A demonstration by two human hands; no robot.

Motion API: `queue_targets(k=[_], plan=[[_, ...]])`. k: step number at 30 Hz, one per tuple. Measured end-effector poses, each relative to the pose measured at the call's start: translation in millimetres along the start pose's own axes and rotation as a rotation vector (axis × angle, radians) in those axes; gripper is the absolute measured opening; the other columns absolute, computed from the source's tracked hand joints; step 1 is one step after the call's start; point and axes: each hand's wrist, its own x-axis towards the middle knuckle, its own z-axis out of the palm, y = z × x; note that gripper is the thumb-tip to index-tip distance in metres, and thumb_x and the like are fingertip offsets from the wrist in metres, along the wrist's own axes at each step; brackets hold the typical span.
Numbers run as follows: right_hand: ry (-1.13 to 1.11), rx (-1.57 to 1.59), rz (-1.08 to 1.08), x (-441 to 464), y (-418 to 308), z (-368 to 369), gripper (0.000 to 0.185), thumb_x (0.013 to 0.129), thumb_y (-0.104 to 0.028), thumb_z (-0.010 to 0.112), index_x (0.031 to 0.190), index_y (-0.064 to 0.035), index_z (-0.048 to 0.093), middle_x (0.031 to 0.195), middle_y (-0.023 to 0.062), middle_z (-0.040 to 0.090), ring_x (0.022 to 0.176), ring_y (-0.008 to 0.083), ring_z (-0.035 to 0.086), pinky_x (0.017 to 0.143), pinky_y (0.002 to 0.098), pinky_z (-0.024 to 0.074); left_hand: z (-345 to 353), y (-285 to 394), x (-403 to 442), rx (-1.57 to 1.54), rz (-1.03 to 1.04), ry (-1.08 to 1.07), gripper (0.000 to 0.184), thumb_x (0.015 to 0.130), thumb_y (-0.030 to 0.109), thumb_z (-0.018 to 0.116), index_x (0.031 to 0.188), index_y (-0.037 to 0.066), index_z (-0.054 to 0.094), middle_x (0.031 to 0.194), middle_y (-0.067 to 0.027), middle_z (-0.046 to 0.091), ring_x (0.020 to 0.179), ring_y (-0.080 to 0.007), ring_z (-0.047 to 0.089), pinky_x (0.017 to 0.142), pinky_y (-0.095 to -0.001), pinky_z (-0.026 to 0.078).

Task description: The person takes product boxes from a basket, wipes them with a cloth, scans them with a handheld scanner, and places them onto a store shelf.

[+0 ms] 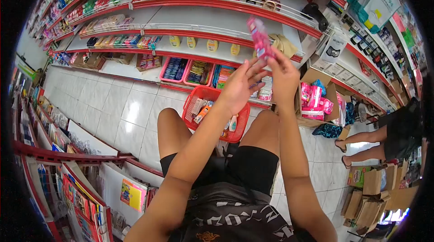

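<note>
A slim pink pack (260, 38), blurred, stands up from the fingertips of my right hand (285, 77), which grips its lower end. Its exact kind cannot be made out. Close beside it, my left hand (237, 86) has its fingers stretched out and apart, with the palm partly turned up; nothing is in it. Below both hands, between my knees, a red plastic basket (192, 95) sits on the floor. In it lie an orange-and-white box (203, 111) and other small goods, partly hidden by my left forearm.
Red-edged shelves (194, 29) with wire rails run ahead, carrying yellow bottles (212, 45) and several boxes. Pink trays (174, 69) hold sachets on the bottom shelf. At right, a carton (332, 99) holds pink packs, and a person's legs (366, 144) show. Magazine racks (81, 196) stand left.
</note>
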Motion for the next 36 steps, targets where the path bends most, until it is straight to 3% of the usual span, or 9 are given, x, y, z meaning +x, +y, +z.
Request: queue_targets(k=[6,13,16,18,20,22,23,27,36], plan=[[0.176,-0.323,-0.384,105.8,21.6,-13.5,0.028,0.082,-0.015,0.066,0.109,-0.0084,0.067,0.088,0.0089,0.068,0.071,0.0109,0.058,0.066,0.0257,0.0459,-23.5,0.2,20.2,0.135,0.042,0.062,0.043,0.096,0.027,0.045,0.131,0.002,0.041,0.123,-0.0128,0.055,0.107,-0.0218,0.058,0.089,-0.0318,0.046],[0.224,-0.585,-0.495,194.8,43.1,-17.8,0.031,0.080,-0.023,0.068,0.107,-0.0087,0.067,0.094,0.0140,0.068,0.084,0.0222,0.066,0.074,0.0323,0.0483,-12.4,50.8,142.9,0.878,0.610,0.084,0.028,0.092,0.017,0.051,0.115,0.004,0.060,0.108,-0.0042,0.064,0.088,-0.0130,0.063,0.074,-0.0235,0.047],[0.207,-0.584,-0.643,216.1,52.3,-15.3,0.026,0.079,-0.020,0.069,0.103,-0.0092,0.069,0.085,0.0137,0.069,0.075,0.0166,0.068,0.069,0.0256,0.0497,-0.6,67.4,202.7,1.059,0.766,0.162,0.026,0.089,0.022,0.056,0.109,0.010,0.067,0.090,-0.0064,0.069,0.076,-0.0157,0.066,0.066,-0.0276,0.051],[0.193,-0.660,-0.533,221.3,45.8,-11.7,0.025,0.079,-0.022,0.065,0.102,-0.0127,0.069,0.090,0.0114,0.069,0.079,0.0213,0.068,0.073,0.0283,0.0508,8.8,79.5,226.7,1.111,0.804,0.190,0.025,0.087,0.024,0.058,0.105,0.012,0.068,0.085,-0.0101,0.069,0.077,-0.0197,0.067,0.068,-0.0304,0.051],[0.136,-0.508,-0.645,227.3,46.0,-8.2,0.019,0.078,-0.010,0.063,0.094,0.0008,0.066,0.083,0.0182,0.066,0.074,0.0304,0.065,0.068,0.0358,0.0496,17.5,89.5,239.6,1.163,0.834,0.214,0.024,0.084,0.027,0.060,0.102,0.014,0.070,0.079,-0.0139,0.069,0.078,-0.0236,0.068,0.069,-0.0332,0.052],[0.136,-0.448,-0.556,231.1,46.4,-8.0,0.019,0.078,-0.010,0.064,0.094,-0.0002,0.067,0.083,0.0185,0.066,0.074,0.0307,0.065,0.067,0.0347,0.0494,26.6,97.6,248.5,1.270,0.834,0.158,0.019,0.081,0.015,0.064,0.096,0.003,0.068,0.068,-0.0078,0.065,0.062,-0.0170,0.063,0.055,-0.0293,0.047],[0.126,-0.456,-0.496,234.4,46.4,-8.9,0.019,0.078,-0.010,0.064,0.093,0.0000,0.067,0.083,0.0188,0.066,0.074,0.0310,0.065,0.068,0.0347,0.0494,30.7,95.4,251.7,1.341,1.055,0.222,0.015,0.080,0.016,0.065,0.082,0.003,0.071,0.061,-0.0122,0.065,0.054,-0.0193,0.062,0.053,-0.0316,0.047],[0.105,-0.558,-0.567,253.9,65.6,-15.0,0.020,0.077,-0.012,0.065,0.092,0.0000,0.068,0.086,0.0195,0.066,0.077,0.0324,0.065,0.070,0.0352,0.0496,35.9,100.0,258.2,1.358,0.853,0.282,0.015,0.079,0.017,0.066,0.083,0.004,0.072,0.067,-0.0138,0.066,0.056,-0.0223,0.064,0.057,-0.0329,0.049],[0.013,-0.663,-0.498,266.2,63.6,-20.9,0.022,0.078,-0.005,0.053,0.093,-0.0024,0.069,0.085,0.0188,0.066,0.080,0.0323,0.065,0.072,0.0357,0.0503,32.6,98.4,275.2,1.511,0.860,0.439,0.013,0.076,0.016,0.064,0.081,0.008,0.072,0.076,-0.0183,0.066,0.072,-0.0318,0.066,0.067,-0.0373,0.052]])
